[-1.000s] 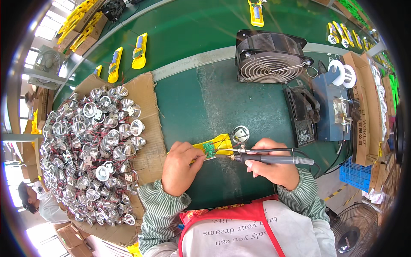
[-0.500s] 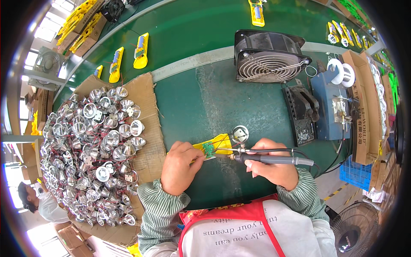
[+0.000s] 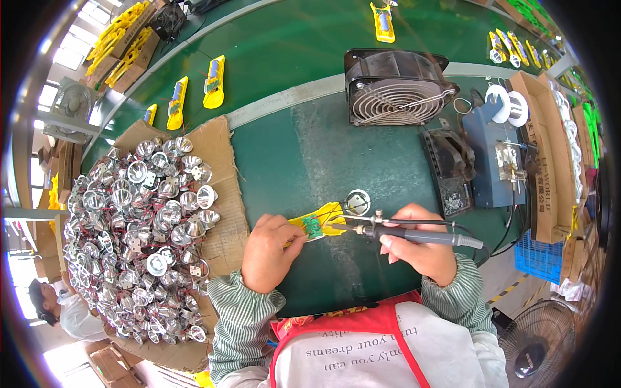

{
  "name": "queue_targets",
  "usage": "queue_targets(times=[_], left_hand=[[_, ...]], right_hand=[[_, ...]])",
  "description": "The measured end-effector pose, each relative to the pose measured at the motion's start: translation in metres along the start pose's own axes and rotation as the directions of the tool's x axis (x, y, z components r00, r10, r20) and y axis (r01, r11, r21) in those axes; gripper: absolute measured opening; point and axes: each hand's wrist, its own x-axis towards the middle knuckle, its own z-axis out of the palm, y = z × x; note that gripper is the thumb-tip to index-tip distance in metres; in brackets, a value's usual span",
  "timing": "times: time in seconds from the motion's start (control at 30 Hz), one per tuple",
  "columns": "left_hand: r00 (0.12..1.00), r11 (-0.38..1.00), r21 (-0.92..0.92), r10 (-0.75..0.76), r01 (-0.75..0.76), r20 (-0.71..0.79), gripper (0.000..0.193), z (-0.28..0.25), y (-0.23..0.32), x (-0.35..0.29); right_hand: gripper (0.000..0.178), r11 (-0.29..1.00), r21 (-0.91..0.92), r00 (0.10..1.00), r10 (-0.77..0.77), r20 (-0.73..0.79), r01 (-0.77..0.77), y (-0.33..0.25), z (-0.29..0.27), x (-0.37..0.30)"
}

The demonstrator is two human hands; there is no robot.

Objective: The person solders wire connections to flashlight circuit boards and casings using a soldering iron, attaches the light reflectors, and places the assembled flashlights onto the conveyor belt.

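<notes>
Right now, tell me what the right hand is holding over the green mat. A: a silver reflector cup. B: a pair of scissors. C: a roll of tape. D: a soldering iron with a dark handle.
D: the right hand grips a soldering iron by its dark handle, with the metal tip pointing left at the small green circuit board that the left hand steadies.

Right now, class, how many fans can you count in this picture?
4: a black box fan with a wire grille at the far side of the green mat, a dark fan top left, a grey fan at the left edge, a pedestal fan bottom right. Others may be hidden.
</notes>
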Motion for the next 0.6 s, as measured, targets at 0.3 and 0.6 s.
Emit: queue_targets(times=[0.3,0.6], left_hand=[[0.999,0.999,0.021,-0.023,0.024,-0.042,0.007,0.0054,0.0025,-0.0021],[1.0,1.0,0.017,0.0,0.0,-0.03,0.006,0.0043,0.0005,0.0]], right_hand=[[0.016,0.996,0.028,0.993,0.076,0.088,-0.079,0.0077,0.0112,0.0041],[0.016,0.995,-0.09,0.988,0.059,0.141,-0.046,0.0106,0.0088,0.007]])
